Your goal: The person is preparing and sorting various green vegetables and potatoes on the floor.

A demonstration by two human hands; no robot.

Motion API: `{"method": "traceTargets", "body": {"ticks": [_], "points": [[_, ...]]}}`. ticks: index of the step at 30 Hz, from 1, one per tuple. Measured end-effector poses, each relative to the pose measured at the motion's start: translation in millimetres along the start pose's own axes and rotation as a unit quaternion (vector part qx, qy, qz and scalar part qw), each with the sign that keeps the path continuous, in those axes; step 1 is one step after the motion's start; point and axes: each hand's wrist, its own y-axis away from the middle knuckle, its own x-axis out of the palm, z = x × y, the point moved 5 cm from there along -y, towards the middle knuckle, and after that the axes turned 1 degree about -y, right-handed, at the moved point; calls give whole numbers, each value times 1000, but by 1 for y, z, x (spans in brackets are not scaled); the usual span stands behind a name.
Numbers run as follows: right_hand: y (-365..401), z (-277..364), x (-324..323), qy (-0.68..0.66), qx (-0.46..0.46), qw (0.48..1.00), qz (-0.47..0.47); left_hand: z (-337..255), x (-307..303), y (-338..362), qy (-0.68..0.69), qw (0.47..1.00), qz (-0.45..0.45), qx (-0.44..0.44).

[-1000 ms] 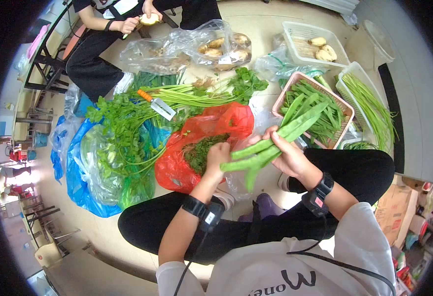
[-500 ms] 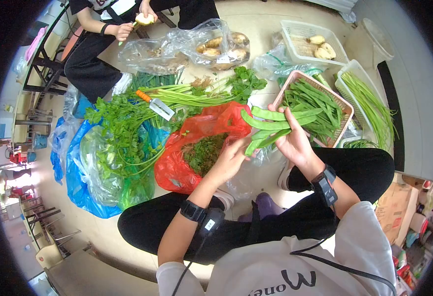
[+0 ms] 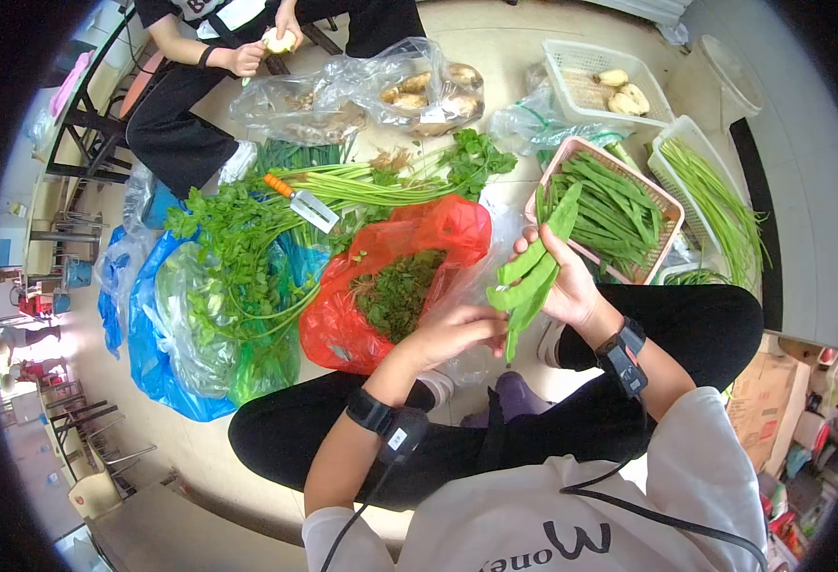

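Observation:
My right hand [image 3: 569, 283] is closed around several flat green beans [image 3: 537, 274], which tilt upright with their lower ends pointing at my lap. My left hand [image 3: 457, 336] is at the lower end of the longest bean, its thumb and fingers drawn together at the tip; the exact contact is partly hidden. Just left of the beans, an open red plastic bag [image 3: 341, 329] contains leafy greens [image 3: 395, 303]. Behind my right hand, a pink basket [image 3: 672, 238] holds more flat green beans [image 3: 611, 205].
Celery [image 3: 352, 186] lies behind the red bag, with an orange-handled cleaver [image 3: 312, 209] on it. Blue bags [image 3: 175, 377] are at left. A white basket [image 3: 710, 162] holds long green stalks; another white crate [image 3: 581, 100] has peeled roots. A co-worker's hands [image 3: 247, 59] hold a pale root.
The beans in my right hand have swung from lying sideways to nearly upright. My left hand has moved slightly down, to their lower ends.

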Motion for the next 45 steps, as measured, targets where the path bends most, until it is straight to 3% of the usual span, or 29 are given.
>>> {"method": "traceTargets", "body": {"ticks": [2, 5, 9, 12, 16, 18, 23, 26, 28, 30, 34, 39, 42, 43, 45], "points": [[0, -1, 0, 9, 2, 1000, 7, 7, 3, -3, 28, 1000, 3, 1], [1, 0, -5, 45, -2, 999, 4, 10, -5, -5, -161, 986, -52, 8], [5, 1, -4, 108, 1, 993, 38, -3, -2, -3, -392, 895, -144, 159], [8, -2, 5, 152, 18, 981, 120, -9, 2, 1, -424, 870, -172, 181], [7, -7, 14, 216, -6, 968, 127, -4, 2, 3, -397, 860, -219, 233], [7, -11, 15, 212, -11, 971, 106, 5, -3, 3, -356, 879, -227, 222], [5, 2, 3, 49, -57, 995, 58, 13, -8, 3, -112, 977, -158, 90], [3, 9, -1, -19, -65, 997, 48, -6, -7, 9, -69, 973, -149, 160], [4, 7, 0, -50, -53, 996, 50, -11, -1, 11, 32, 980, -126, 149], [6, 4, 2, -55, -18, 992, 111, -12, 6, 13, 132, 976, -93, 143], [7, -6, 3, -167, 51, 954, 245, -24, 18, 17, 127, 981, -49, 135], [1, 6, -6, -68, 11, 983, 169, -23, -2, 13, -50, 991, -44, 116], [2, 8, 1, 115, 8, 993, 26, -25, -11, 17, -112, 991, -25, 62], [1, 9, 3, 95, 9, 992, 76, -26, -14, 16, -101, 992, -5, 75], [-1, 25, -5, 143, -41, 989, -18, -33, -11, 24, -17, 990, 83, 114]]}}
